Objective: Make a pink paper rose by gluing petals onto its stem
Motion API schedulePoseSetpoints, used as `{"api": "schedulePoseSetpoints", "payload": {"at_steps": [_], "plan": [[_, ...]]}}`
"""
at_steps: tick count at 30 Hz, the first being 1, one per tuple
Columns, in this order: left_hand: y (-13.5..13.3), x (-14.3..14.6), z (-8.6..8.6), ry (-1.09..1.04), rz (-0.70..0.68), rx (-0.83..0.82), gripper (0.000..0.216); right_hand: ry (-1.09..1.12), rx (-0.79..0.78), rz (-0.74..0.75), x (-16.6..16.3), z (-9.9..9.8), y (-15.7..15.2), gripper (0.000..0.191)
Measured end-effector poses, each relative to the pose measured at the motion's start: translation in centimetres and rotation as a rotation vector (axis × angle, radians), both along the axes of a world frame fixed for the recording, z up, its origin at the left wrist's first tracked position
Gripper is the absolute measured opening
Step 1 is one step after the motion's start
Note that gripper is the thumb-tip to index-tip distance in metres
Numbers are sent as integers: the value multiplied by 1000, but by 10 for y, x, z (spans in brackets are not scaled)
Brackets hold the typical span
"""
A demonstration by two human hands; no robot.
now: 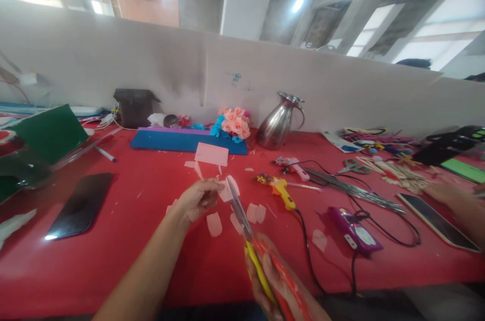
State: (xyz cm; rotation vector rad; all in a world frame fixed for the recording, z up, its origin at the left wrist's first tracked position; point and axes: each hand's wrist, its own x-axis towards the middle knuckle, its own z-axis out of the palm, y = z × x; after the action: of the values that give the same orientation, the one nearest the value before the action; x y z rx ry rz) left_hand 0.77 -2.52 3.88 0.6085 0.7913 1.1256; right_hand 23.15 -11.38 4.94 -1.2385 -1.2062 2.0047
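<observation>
My left hand [199, 198] pinches a small piece of pink paper [232, 188] by its left edge. Around the handles of a pair of scissors [242, 220], one red and one yellow, my right hand [265, 273] is closed. The blades reach up to the pink paper and overlap it; whether they are cutting into it I cannot tell. Several rounded pink pieces, among them a cut paper petal [214, 224], lie on the red table below. Beyond my hands a pink paper rectangle [211, 153] rests against blue sheets.
A yellow glue gun [279, 190] and a purple power strip [354, 232] trail black cords on the right. Farther back stand pink paper flowers [235, 124] and a steel jug [278, 124]. A dark phone [80, 204] lies left. Another person's arm [454, 204] reaches in at right.
</observation>
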Motion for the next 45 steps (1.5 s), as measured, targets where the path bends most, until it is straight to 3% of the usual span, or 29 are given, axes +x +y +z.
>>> {"api": "schedulePoseSetpoints", "payload": {"at_steps": [7, 17, 24, 45], "plan": [[0, 1, 1, 36, -7, 7, 26, -37, -42, 39, 1, -2, -1, 32], [0, 1, 1, 81, -3, 25, 29, -41, -106, 107, -4, -14, 6, 66], [0, 1, -2, 79, 5, 40, 27, 15, -108, 55, -7, -16, 6, 78], [1, 4, -3, 117, 12, -30, 21, 10, -197, 13, -4, -31, 9, 71]]}}
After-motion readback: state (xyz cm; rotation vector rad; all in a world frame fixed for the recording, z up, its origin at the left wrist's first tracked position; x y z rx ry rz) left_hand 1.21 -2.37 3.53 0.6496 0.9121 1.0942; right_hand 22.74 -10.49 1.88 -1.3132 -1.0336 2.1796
